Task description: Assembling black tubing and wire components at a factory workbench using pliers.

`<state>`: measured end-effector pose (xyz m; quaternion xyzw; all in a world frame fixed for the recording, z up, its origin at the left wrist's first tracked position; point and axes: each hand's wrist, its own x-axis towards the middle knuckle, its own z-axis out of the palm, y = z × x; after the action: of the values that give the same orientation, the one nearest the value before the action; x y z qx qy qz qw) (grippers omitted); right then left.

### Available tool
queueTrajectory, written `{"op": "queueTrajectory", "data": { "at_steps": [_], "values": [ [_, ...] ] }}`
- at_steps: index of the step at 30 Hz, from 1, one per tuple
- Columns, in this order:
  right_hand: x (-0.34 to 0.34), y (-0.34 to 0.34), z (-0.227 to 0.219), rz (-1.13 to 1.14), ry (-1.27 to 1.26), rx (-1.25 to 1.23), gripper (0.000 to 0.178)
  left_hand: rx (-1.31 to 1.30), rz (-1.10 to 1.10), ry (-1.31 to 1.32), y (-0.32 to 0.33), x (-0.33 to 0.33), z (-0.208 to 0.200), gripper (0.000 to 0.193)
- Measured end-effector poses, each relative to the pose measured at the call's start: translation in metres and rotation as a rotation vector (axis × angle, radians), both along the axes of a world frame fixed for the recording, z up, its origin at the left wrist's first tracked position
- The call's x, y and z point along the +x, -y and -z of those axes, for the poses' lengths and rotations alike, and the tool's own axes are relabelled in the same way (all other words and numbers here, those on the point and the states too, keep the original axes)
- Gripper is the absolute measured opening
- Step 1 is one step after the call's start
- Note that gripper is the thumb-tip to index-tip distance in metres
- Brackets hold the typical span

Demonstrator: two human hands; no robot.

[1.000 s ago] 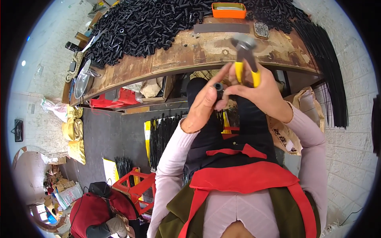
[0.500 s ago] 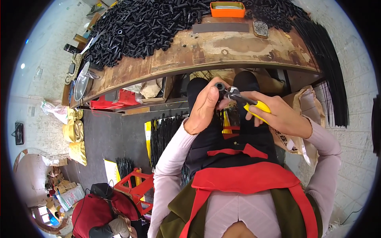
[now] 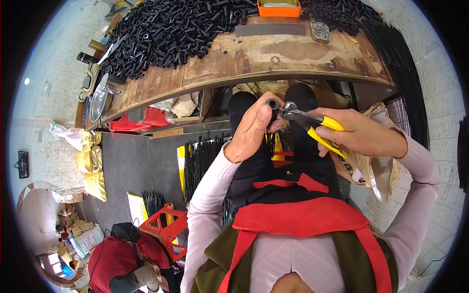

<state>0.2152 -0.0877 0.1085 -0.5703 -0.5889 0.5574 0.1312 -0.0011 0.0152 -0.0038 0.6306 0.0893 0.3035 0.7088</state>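
My left hand [image 3: 249, 129] is closed around a black hollow tube [image 3: 273, 103], its open round end facing up between thumb and fingers. In my right hand [image 3: 359, 131] is a pair of pliers [image 3: 312, 118] with yellow handles, which stand spread apart. The metal head of the pliers lies against or right beside the tube, near my left fingertips. Whether the jaws bite on anything there is too small to tell. Both hands are above my lap, just short of the workbench edge.
A wooden workbench [image 3: 224, 66] carries a large heap of short black tubes [image 3: 171, 39], an orange box [image 3: 279, 9], a small tin of metal bits [image 3: 320, 31] and a flat grey strip [image 3: 270, 29]. Long black rods [image 3: 405, 73] hang at its right. Another person [image 3: 129, 261] sits at lower left.
My right hand has moved a little to the right and the pliers' handles have spread wider. The left hand keeps its hold on the tube, almost unmoved.
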Motion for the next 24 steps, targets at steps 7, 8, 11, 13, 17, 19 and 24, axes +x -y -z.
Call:
{"op": "queueTrajectory", "data": {
  "at_steps": [7,8,11,13,17,19,24],
  "values": [
    [-0.003,0.000,0.009,0.003,0.042,0.065,0.035,-0.032,0.007,0.006,-0.002,-0.003,0.002,0.055],
    [-0.002,0.000,0.009,0.002,0.042,0.064,0.035,-0.032,0.014,-0.003,-0.002,-0.003,0.001,0.055],
    [-0.002,-0.001,0.007,-0.013,-0.011,0.096,0.034,-0.011,0.018,-0.004,-0.002,-0.003,0.001,0.056],
    [-0.004,-0.001,0.001,0.030,-0.073,-0.003,0.032,0.004,0.016,-0.022,-0.001,-0.004,0.000,0.056],
    [-0.001,-0.008,0.001,-0.015,-0.070,-0.108,0.033,0.108,-0.051,-0.061,0.003,-0.008,-0.002,0.057],
    [-0.002,-0.007,0.015,-0.002,-0.166,-0.284,0.036,0.126,-0.067,-0.104,0.010,-0.013,-0.004,0.057],
    [0.007,-0.008,0.022,-0.090,-0.286,-0.520,0.036,0.110,0.025,-0.124,0.010,-0.017,-0.002,0.063]
  ]
}}
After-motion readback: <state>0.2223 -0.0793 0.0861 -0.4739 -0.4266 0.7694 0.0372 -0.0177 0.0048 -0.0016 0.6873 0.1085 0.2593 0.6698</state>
